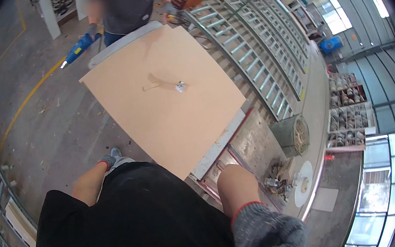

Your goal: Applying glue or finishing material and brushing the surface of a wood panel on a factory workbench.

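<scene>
Head view — flat board (168, 122); knit-gloved left hand (110, 160), right hand (272, 234) — fingers' closure unclear.

Windows (378, 190) glow; a yellow line (29, 98) crosses grey floor (59, 125).

The board (197, 118) is tan; the right glove (270, 234) mottled grey, red-edged.

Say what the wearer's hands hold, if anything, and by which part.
Cannot be told for certain: no held thing shows at the left hand or right hand.
</scene>
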Available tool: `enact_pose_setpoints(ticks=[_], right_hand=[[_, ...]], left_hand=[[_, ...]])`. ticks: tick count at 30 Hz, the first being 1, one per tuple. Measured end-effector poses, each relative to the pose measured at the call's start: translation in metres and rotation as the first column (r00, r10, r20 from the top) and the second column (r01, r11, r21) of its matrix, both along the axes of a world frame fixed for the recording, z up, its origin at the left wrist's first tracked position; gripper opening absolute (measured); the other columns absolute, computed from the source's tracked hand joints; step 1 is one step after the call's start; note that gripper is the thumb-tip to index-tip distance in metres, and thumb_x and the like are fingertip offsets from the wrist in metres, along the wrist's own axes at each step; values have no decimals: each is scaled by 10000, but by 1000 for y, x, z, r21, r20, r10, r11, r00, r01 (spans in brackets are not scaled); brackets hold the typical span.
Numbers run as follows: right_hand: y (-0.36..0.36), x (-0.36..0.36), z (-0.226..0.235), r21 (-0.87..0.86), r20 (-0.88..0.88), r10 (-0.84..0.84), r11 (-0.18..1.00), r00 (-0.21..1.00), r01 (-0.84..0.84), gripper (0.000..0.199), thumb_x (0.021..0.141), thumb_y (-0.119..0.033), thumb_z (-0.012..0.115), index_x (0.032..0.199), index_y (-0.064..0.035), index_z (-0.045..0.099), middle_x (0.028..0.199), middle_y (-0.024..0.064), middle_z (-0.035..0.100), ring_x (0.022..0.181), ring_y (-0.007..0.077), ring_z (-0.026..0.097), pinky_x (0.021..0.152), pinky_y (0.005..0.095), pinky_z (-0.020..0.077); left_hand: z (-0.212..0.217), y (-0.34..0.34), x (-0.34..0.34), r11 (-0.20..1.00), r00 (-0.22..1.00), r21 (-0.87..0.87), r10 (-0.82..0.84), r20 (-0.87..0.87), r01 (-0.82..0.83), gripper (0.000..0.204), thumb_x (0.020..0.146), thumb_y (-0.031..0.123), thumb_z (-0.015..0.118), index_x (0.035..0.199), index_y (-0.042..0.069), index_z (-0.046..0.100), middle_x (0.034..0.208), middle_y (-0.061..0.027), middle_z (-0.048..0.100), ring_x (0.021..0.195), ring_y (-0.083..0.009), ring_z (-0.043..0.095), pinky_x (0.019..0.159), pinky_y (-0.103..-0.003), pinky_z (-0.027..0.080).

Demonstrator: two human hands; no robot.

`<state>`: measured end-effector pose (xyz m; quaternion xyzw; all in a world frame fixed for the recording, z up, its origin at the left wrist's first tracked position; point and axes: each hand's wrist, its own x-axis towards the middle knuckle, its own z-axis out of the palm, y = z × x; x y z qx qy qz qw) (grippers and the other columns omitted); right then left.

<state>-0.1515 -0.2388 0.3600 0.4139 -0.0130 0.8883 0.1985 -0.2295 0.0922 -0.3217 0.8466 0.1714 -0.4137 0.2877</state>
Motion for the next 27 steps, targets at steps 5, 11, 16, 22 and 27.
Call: enact_pose_setpoints(ticks=[5, 11, 16, 22, 27], right_hand=[[18, -3, -21, 79, 74, -286, 957, 955, 280, 151, 864, -192, 625, 743, -104, 604, 771, 20, 583, 677, 158, 588, 593, 318, 460], [28, -46, -23, 145, 18, -545, 831, 839, 537, 146, 868, -211, 621, 798, -83, 621, 840, 51, 609, 748, 193, 606, 660, 345, 481], [70, -18, -50, 213, -2, -695, 702, 719, 680, 164, 872, -226, 617, 844, -66, 636, 897, 77, 631, 807, 222, 620, 717, 367, 498], [74, -57, -49, 281, -33, -829, 529, 559, 801, 205, 877, -245, 613, 899, -45, 653, 966, 109, 658, 878, 258, 637, 785, 394, 519], [133, -35, -74, 392, -107, -810, 498, 576, 773, 239, 880, -257, 611, 935, -31, 665, 1012, 130, 676, 925, 281, 648, 830, 411, 533]], left_hand=[[18, -5, 21, 994, 996, 85, 76, -51, -72, 535, 948, 435, 445, 1208, 17, 655, 1257, -235, 617, 1213, -377, 579, 993, -419, 469], [48, -16, 53, 974, 965, 14, -228, 127, 228, 409, 901, 342, 472, 1084, 79, 726, 1167, -195, 666, 1108, -377, 634, 962, -441, 491], [21, -1, 70, 885, 872, 89, -465, 153, 456, 367, 901, 314, 471, 1044, 117, 746, 1164, -174, 672, 1072, -357, 656, 946, -450, 500], [50, 11, 67, 967, 960, 33, -255, 114, 253, 448, 909, 370, 488, 1139, 50, 701, 1167, -198, 669, 1098, -378, 644, 979, -452, 488], [-19, 73, 10, 992, 992, 74, 94, 84, -100, 504, 875, 441, 559, 1153, 44, 699, 1219, -219, 644, 1170, -356, 610, 987, -428, 474]])
